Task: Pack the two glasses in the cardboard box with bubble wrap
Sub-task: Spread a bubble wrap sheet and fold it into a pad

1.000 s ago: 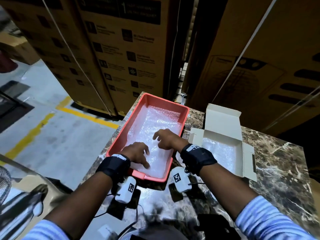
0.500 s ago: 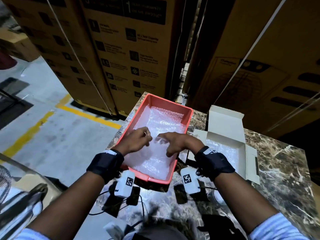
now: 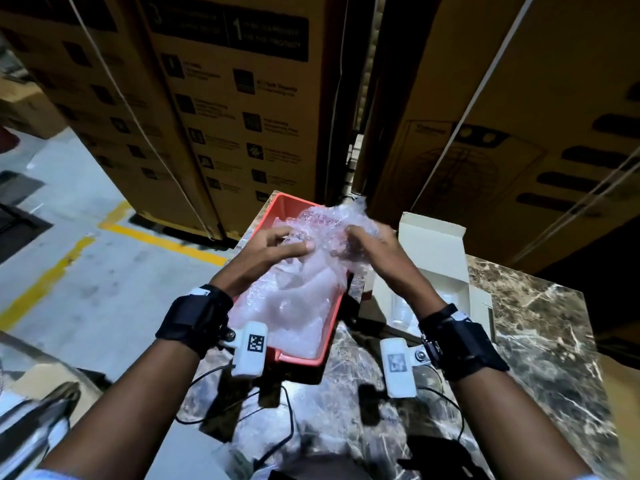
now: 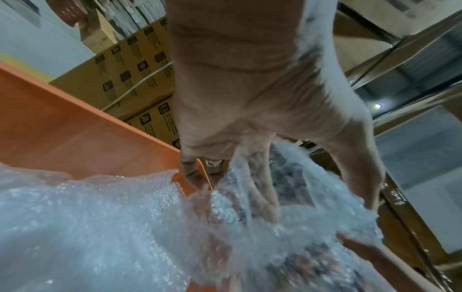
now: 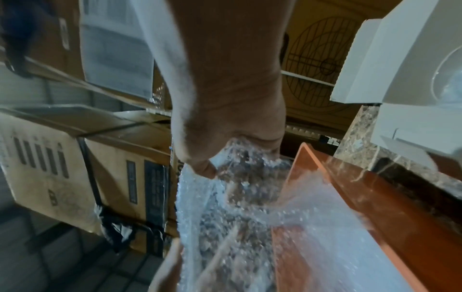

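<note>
My left hand (image 3: 277, 249) and right hand (image 3: 372, 249) both pinch bubble wrap (image 3: 311, 258), lifted above red tray (image 3: 330, 327) at desk (image 3: 540, 341) far-left corner. Box (image 3: 433, 244) open beside tray, glass (image 3: 398, 311) inside.

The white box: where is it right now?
In the head view the white box stands open on the marble table, right of the red tray, just beyond the right hand.
</note>
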